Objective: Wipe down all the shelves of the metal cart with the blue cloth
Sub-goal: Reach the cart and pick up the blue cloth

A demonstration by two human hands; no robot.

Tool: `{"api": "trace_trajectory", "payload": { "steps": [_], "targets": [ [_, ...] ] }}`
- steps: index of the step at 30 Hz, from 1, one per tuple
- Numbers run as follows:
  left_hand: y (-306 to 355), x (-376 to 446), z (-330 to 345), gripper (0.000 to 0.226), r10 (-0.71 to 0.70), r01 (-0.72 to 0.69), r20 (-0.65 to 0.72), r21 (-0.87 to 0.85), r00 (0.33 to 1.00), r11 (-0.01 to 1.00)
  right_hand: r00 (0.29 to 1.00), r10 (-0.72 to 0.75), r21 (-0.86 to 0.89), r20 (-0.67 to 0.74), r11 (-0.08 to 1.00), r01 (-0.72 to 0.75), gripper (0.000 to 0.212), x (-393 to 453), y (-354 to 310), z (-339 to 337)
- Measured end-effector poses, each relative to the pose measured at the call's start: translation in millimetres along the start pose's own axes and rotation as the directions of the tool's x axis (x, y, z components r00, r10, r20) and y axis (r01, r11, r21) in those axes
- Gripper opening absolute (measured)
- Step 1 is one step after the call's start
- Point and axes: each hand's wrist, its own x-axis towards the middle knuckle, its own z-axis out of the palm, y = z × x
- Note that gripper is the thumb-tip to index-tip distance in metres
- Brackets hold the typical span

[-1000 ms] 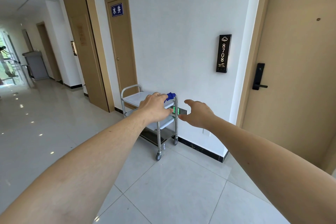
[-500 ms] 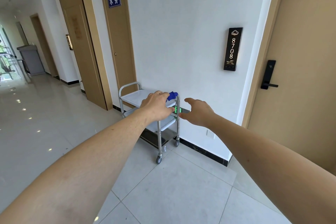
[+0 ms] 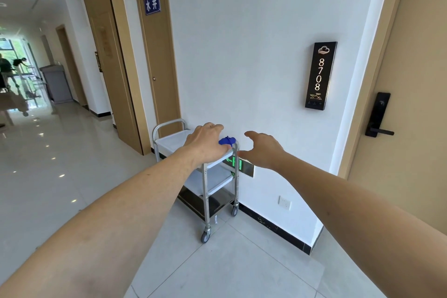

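Head view: left hand (image 3: 207, 143) and right hand (image 3: 262, 150) both outstretched, fingers loose and holding nothing, reaching toward cloth (image 3: 227, 140) bunched on cart (image 3: 208, 191) top-shelf corner by wall, likely for pickup before wiping.

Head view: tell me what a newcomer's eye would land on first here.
Two bare arms stretch forward, the left hand and right hand both reaching toward a metal cart parked against the white wall. A blue cloth sits on the cart's top corner, just past the left hand. On the wall to the right hangs a black room sign reading 8708, beside a tan door.
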Motion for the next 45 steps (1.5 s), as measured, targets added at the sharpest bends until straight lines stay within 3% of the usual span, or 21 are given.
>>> {"api": "trace_trajectory", "payload": {
  "steps": [11,19,32,45],
  "targets": [
    [-19.8,102.2,50.6,0.061,-0.027,0.026,0.072,0.020,0.997,0.999,0.999,-0.004,0.027,0.033,1.000,0.003,0.072,103.4,49.9,30.0],
    [-74.2,192.0,74.5,0.067,0.001,-0.001,0.086,0.003,0.996,1.000,0.998,0.060,-0.023,0.030,0.998,-0.059,0.075,201.2,58.7,58.0],
    [-205.5,375.0,77.7,0.068,0.080,-0.082,0.132,0.011,0.988,0.997,0.991,0.136,-0.040,-0.004,0.990,-0.136,0.076,401.7,18.0,118.7],
    [-266.8,479.4,147.4,0.067,0.034,-0.031,0.175,-0.022,0.984,0.999,0.986,0.156,-0.061,0.063,0.987,-0.152,0.075,522.9,43.0,176.6]
  ]
}}
